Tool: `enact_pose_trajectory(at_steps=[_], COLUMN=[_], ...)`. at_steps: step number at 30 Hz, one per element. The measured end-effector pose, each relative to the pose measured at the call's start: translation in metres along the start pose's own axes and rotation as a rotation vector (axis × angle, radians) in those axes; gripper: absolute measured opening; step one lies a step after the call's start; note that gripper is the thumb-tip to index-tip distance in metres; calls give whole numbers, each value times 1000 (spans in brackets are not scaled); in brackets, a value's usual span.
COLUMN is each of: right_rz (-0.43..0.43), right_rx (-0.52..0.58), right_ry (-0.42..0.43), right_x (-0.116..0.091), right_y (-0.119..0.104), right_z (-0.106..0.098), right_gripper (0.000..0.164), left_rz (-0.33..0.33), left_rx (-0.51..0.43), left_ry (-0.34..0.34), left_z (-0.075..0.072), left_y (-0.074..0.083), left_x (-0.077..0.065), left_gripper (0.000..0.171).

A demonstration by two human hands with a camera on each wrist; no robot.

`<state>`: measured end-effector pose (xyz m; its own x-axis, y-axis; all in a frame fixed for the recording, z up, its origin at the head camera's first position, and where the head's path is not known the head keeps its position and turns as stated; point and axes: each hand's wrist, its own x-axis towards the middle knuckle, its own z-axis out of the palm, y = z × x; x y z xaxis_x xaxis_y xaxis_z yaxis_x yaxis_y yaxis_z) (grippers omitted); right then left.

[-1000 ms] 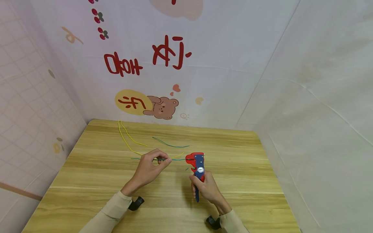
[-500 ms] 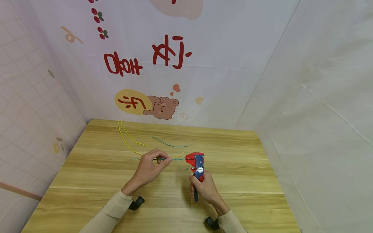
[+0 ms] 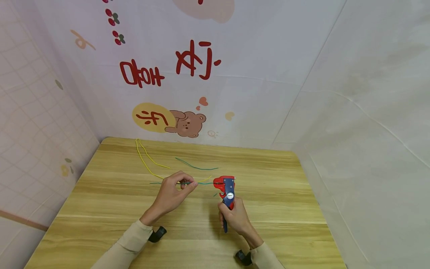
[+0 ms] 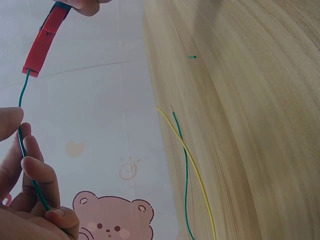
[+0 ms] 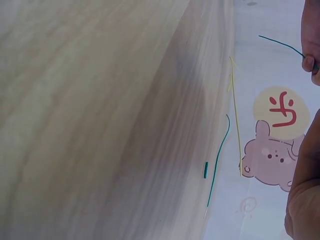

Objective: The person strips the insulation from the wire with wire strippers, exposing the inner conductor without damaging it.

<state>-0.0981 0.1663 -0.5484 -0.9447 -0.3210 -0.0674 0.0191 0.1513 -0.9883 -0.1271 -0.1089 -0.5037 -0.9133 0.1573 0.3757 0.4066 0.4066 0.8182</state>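
- Left hand: you are pinching a green wire between thumb and forefinger, the other fingers curling behind it; in the left wrist view the wire is running down along them.
- Right hand: you are gripping a red-and-blue wire stripper by its handles, fingers wrapping round them (the palm is hiding from view).
- Held green wire: one end is sitting at the stripper's red head, the other is poking out leftward past your left hand. Wire and stripper are both staying above the table.
- Yellow wire: it is lying folded at the table's far left, passing behind your left hand, one end showing beyond your fingertips.
- Second green wire: it is lying bent near the back, beyond both hands, with a thin bare tip showing.
- Green scrap: it is lying on the wood, near the stripper, on its left.
- Sleeves: you are wearing beige ones, black mounts jutting out by the wrists.
- Back wall: it is carrying red lettering and a printed bear.
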Motion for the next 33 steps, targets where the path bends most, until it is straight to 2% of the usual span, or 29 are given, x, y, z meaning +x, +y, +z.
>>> enact_pose_trajectory(at_steps=[22, 33], right_rz=[22, 3], right_rx=[-21, -48], right_ry=[74, 98], right_x=[2, 3], right_y=[3, 4], right_z=[8, 12], right_gripper=[26, 24], left_rz=[-24, -22], left_rx=[-4, 8], left_ry=[14, 23], left_z=[0, 0], left_y=[-2, -1], left_x=[1, 0], left_gripper=[7, 6])
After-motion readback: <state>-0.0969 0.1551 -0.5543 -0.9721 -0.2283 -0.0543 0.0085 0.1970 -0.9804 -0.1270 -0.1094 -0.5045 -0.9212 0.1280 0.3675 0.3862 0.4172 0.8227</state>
